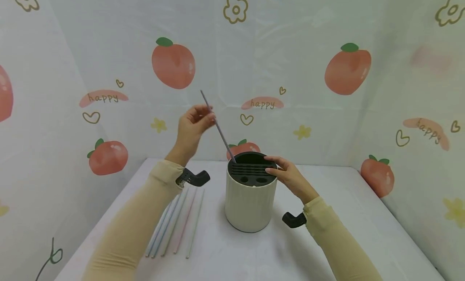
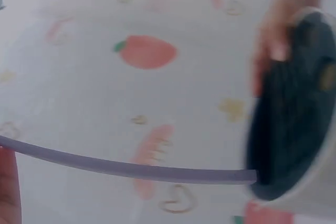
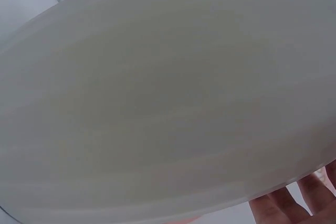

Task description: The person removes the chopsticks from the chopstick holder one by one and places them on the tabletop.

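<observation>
My left hand (image 1: 195, 125) pinches a thin purple chopstick (image 1: 220, 131) near its upper part, holding it at a slant. The chopstick's lower end is right at the left rim of a round cream utensil holder (image 1: 250, 206), by the large rear opening of its black top insert (image 1: 250, 170). In the left wrist view the purple chopstick (image 2: 136, 171) overlaps the insert's dark edge. My right hand (image 1: 288, 175) grips the holder's right rim, thumb over the insert. The right wrist view is mostly filled by the holder's wall (image 3: 168, 93), with fingers (image 3: 281, 205) along its side.
Several pastel chopsticks (image 1: 178, 222) lie side by side on the white table (image 1: 225, 256), left of the holder and near my left forearm. A white curtain (image 1: 218, 42) printed with fruit and hearts hangs behind and along the sides.
</observation>
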{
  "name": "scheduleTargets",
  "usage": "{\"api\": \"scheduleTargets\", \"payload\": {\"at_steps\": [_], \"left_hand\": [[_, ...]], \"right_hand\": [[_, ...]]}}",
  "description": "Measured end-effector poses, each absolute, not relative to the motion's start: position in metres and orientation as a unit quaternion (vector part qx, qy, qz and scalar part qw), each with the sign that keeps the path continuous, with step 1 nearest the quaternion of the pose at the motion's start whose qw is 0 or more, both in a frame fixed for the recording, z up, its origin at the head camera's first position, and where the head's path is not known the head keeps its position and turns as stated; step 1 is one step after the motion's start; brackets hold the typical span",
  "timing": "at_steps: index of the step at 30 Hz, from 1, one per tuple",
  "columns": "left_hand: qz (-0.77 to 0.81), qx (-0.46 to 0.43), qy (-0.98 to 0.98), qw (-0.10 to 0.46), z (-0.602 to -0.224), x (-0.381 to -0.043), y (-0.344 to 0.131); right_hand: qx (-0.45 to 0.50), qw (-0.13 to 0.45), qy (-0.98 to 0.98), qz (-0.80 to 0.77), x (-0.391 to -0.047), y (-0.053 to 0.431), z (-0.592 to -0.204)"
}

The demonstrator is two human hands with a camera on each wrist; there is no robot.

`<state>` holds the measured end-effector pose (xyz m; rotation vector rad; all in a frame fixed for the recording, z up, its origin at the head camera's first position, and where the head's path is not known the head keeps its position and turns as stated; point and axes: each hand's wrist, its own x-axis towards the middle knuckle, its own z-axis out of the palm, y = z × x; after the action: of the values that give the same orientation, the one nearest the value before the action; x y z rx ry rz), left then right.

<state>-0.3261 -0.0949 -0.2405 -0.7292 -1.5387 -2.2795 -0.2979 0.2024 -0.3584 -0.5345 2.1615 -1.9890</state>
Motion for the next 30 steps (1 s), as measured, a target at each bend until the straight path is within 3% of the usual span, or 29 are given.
{"api": "scheduleTargets", "payload": {"at_steps": [5,10,15,23,30], "left_hand": [[-0.838,-0.225,-0.459,0.193,-0.206,-0.325,-0.133],[-0.853,-0.151,-0.464,0.188,-0.218,-0.330,-0.179],[-0.817,-0.072,-0.554,0.146,-0.267,-0.337,-0.223],[-0.609,0.017,-0.790,0.068,-0.376,-0.342,-0.276],[-0.529,0.077,-0.845,-0.011,-0.430,-0.330,-0.300]], "right_hand": [[-0.179,0.078,0.724,-0.662,-0.297,0.203,-0.359],[-0.178,0.074,0.731,-0.655,-0.297,0.204,-0.359],[-0.181,0.075,0.725,-0.661,-0.298,0.202,-0.359],[-0.178,0.072,0.729,-0.657,-0.298,0.203,-0.360],[-0.180,0.073,0.726,-0.660,-0.298,0.202,-0.360]]}}
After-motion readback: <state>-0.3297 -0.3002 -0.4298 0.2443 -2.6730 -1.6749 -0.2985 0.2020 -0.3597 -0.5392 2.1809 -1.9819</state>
